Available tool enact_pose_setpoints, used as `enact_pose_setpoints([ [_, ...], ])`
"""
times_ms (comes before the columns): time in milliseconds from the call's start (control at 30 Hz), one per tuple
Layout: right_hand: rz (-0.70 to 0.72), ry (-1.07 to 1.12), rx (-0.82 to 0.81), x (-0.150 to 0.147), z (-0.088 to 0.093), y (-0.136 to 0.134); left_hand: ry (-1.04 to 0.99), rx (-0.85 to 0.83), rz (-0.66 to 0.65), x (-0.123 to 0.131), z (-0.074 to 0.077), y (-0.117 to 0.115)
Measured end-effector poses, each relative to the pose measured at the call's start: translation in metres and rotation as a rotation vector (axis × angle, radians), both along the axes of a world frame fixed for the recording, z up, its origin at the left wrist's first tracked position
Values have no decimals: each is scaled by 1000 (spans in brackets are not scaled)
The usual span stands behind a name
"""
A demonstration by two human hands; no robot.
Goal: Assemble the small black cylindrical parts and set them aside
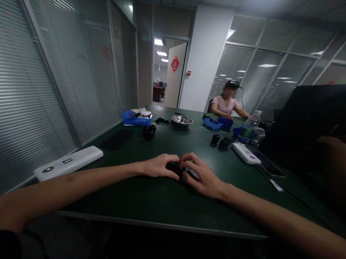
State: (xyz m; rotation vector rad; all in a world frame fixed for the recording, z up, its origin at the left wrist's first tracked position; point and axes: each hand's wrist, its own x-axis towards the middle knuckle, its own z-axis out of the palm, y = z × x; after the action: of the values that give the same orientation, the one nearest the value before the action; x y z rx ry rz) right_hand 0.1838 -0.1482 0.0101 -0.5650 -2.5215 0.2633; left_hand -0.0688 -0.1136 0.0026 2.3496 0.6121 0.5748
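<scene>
Over the dark green table, my left hand (159,165) curls around the left side of a small black part (174,167), thumb below and fingers above. From the other side, the bent fingers of my right hand (203,179) close on the right end of the same part. Much of the part is hidden by the fingers, and its exact kind is too dark to make out. Similar-looking black rounded pieces (149,132) stand beyond my left hand. More black pieces (225,142) sit farther off to the right.
A metal bowl (181,121) stands near the middle, with a filled blue basket (136,119) left of it. At right are a blue basket (213,124), a plastic bottle (250,126), a white power bank (245,153) and a phone (268,164). Across sits another person (227,105).
</scene>
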Motion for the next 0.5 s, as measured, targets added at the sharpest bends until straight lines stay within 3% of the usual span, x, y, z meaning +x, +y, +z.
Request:
enact_pose_setpoints([
  [500, -16, 10, 9, 1, -5, 4, 6, -5, 12, 1, 2, -2],
])
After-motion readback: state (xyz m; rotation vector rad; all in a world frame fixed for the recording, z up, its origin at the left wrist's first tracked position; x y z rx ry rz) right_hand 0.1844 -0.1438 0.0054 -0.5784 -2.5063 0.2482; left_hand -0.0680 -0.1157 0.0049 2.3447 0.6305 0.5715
